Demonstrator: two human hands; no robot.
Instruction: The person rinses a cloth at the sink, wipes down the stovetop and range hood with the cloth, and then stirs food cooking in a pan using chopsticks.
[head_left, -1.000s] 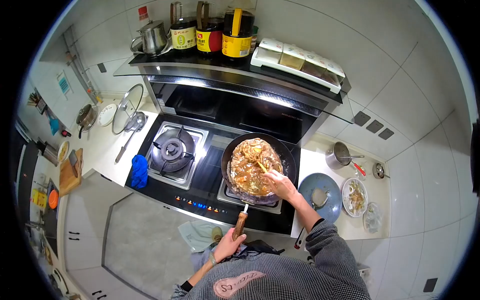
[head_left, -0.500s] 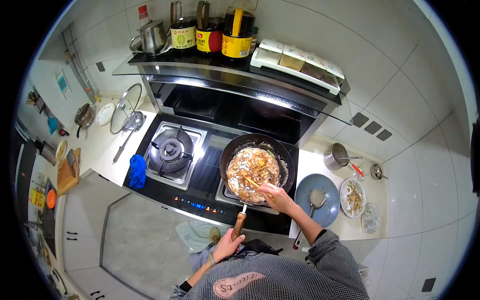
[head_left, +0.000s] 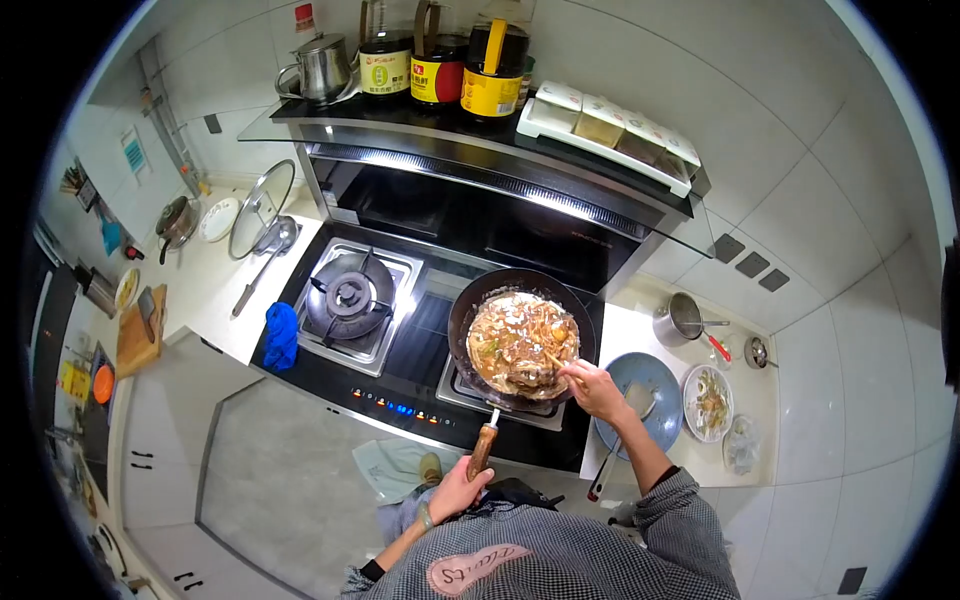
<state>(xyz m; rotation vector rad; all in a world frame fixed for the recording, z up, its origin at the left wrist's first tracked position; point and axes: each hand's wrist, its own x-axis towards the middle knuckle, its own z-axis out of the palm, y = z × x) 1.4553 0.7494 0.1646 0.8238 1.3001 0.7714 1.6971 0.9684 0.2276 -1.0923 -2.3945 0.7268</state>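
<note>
A dark wok [head_left: 462, 330] sits on the right burner, holding brown saucy food [head_left: 515, 335] with pale strips in it. My left hand [head_left: 460, 490] is closed around the wok's wooden handle [head_left: 482, 450]. At the wok's right rim, my right hand [head_left: 595, 390] pinches wooden chopsticks [head_left: 554, 361], their tips down in the food. Partly behind my right wrist lies a blue-grey pan [head_left: 665, 375] on the counter, with a spatula [head_left: 607, 468] resting in it.
Right of the pan stand a white bowl of food scraps [head_left: 708, 403] and a small pot [head_left: 678, 318]. A blue cloth [head_left: 281, 335] lies beside the left burner [head_left: 349, 292]. A ladle [head_left: 262, 268] and glass lid [head_left: 262, 210] are farther left. Sauce bottles [head_left: 437, 78] line the shelf above.
My right hand has moved right with the chopsticks, from the wok's lower middle to its right side. The food's surface has shifted. My left hand keeps hold of the handle.
</note>
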